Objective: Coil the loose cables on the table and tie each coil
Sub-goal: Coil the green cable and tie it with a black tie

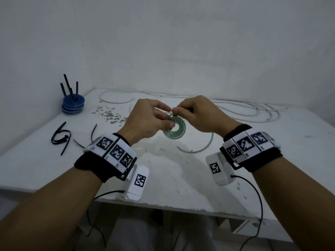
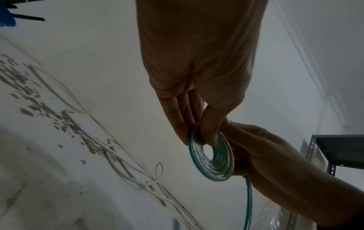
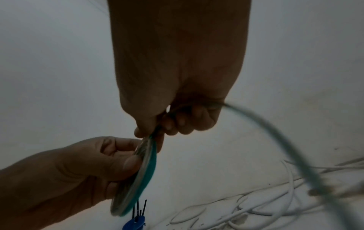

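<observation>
A flat spiral coil of clear green cable [image 1: 174, 129] [image 2: 211, 158] [image 3: 138, 175] is held above the table [image 1: 181, 178]. My left hand [image 1: 150, 120] [image 2: 197, 121] pinches the coil's left side between thumb and fingers. My right hand [image 1: 195, 113] [image 3: 169, 118] grips the cable at the coil's top edge with curled fingers. The cable's free tail [image 1: 199, 149] [image 3: 285, 140] leaves the right hand and curves down onto the table. Loose white cables [image 1: 244, 109] [image 2: 128, 168] [image 3: 256, 207] lie tangled along the table's far side.
Several black ties [image 1: 60, 137] lie on the table at the left. A blue stack of discs with black ties standing in it [image 1: 73, 104] sits in the far left corner. White walls close the back and left. A metal shelf [image 2: 334, 152] stands at the right.
</observation>
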The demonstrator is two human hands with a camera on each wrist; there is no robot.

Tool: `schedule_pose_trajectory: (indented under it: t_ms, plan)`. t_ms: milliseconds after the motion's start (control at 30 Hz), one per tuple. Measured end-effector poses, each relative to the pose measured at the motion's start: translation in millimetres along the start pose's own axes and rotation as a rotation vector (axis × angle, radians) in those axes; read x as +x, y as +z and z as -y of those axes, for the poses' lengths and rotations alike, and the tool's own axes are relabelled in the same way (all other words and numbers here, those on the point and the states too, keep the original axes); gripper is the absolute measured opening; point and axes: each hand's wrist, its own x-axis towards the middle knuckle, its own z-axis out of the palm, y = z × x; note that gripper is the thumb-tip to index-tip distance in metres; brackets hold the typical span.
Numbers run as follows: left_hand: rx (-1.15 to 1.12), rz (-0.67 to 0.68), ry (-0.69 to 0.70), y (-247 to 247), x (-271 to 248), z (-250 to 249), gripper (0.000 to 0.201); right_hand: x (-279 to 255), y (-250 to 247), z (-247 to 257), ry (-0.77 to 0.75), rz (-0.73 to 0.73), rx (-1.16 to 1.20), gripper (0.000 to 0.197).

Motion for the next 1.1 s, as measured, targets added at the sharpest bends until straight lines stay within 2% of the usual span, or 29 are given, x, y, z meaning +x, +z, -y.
schedule_pose_trajectory:
  t_ms: [100, 300, 500, 567, 700, 833, 967, 1100]
  plan:
    - [0.021, -0.006, -0.003, 1, -3, 1, 0.037, -2, -7, 0, -0.022, -0.01, 0.035, 0.027]
    - [0.026, -0.004, 0.018, 4, -4, 1, 0.032, -10, -15, -14, 0.045, -0.036, 0.088, 0.028]
    - [-0.133, -0.135, 0.004, 1, 4, -6, 0.039, -19, 16, -17, 0.025, -0.116, 0.151, 0.038]
    - [-0.196, -0.169, 0.001, 4, 5, -6, 0.038, -24, 33, -10, 0.051, -0.148, 0.226, 0.036]
    - [-0.285, -0.259, 0.0, 15, 4, -3, 0.034, -29, 60, 5, 0.135, -0.293, 0.356, 0.034]
    - [-0.284, -0.257, -0.009, 13, 5, -5, 0.033, -25, 62, 15, 0.184, -0.496, 0.473, 0.028]
    - [-0.22, -0.211, -0.011, 3, 5, -2, 0.032, -25, 45, 5, 0.125, -0.454, 0.456, 0.017]
    - [-0.335, -0.188, -0.044, 2, 6, -3, 0.032, -22, 32, 2, 0.13, -0.372, 0.545, 0.012]
